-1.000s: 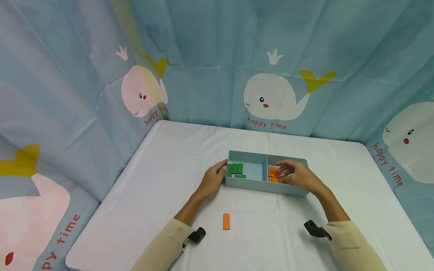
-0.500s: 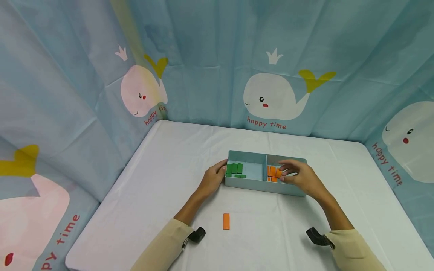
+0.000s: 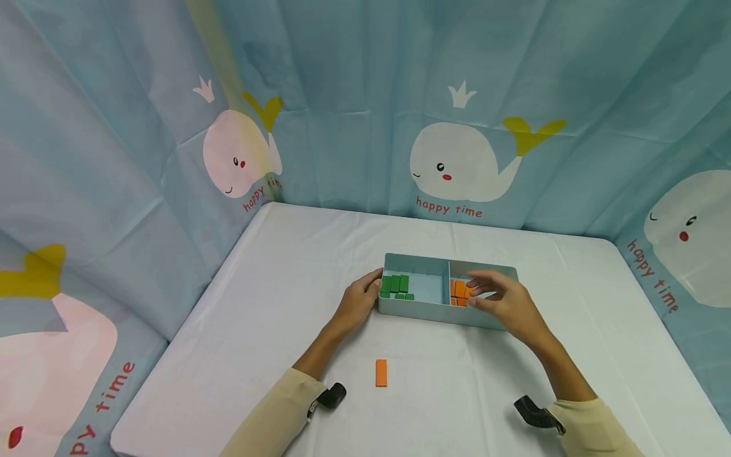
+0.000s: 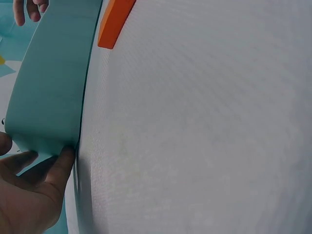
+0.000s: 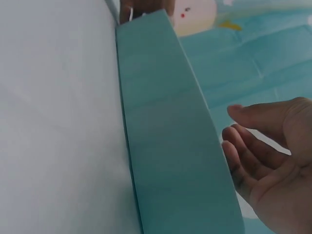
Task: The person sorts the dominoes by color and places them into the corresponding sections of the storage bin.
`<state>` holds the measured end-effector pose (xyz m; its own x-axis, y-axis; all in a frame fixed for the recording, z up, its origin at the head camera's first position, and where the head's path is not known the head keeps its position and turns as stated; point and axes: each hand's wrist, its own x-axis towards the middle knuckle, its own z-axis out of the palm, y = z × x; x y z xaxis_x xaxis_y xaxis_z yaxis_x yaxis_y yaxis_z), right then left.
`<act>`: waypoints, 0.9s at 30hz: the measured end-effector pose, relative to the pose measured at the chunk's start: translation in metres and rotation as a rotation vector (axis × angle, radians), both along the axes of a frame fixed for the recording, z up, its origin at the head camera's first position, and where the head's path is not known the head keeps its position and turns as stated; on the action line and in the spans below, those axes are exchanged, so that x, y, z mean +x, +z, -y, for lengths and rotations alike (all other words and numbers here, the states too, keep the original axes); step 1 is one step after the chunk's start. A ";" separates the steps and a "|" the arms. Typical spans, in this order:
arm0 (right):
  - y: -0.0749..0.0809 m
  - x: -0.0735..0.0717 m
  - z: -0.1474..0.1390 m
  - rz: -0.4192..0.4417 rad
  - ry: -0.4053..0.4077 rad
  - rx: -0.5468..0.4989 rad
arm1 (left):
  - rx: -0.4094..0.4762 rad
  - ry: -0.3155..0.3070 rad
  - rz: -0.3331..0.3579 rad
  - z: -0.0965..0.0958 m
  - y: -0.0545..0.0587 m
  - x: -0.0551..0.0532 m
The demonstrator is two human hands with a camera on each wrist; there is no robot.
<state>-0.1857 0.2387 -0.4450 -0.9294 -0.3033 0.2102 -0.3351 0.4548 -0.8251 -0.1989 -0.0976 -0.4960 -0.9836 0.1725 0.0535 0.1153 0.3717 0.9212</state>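
A pale blue-green box (image 3: pixel 422 310) with a divider stands on the white table. Several green rectangular blocks (image 3: pixel 395 284) lie in its left compartment, several orange blocks (image 3: pixel 459 289) in the right one. My left hand (image 3: pixel 356 303) rests against the box's left end, and in the left wrist view its fingertips touch the end wall. Over the right compartment is my right hand (image 3: pixel 508 304), its thumb and loosely bent fingers apart beside the orange blocks. Nothing shows between thumb and fingers in the right wrist view, where the box wall (image 5: pixel 165 117) hides the blocks.
A single orange block (image 3: pixel 381 373) lies on the table (image 3: pixel 308 254) in front of the box. Behind and at both sides hangs a blue curtain (image 3: pixel 354 146) printed with whales.
My right hand has shifted slightly within the right compartment, its wrist drawing a little nearer to me. The left hand, the box and the loose orange block stay in place.
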 end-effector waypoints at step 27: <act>-0.021 0.032 0.043 0.044 0.136 -0.021 | 0.017 0.001 -0.003 0.000 0.000 0.000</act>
<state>-0.1538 0.1957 -0.4658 -0.8887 -0.4228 0.1776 -0.3553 0.3900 -0.8495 -0.1986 -0.0973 -0.4956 -0.9835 0.1708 0.0598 0.1182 0.3562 0.9269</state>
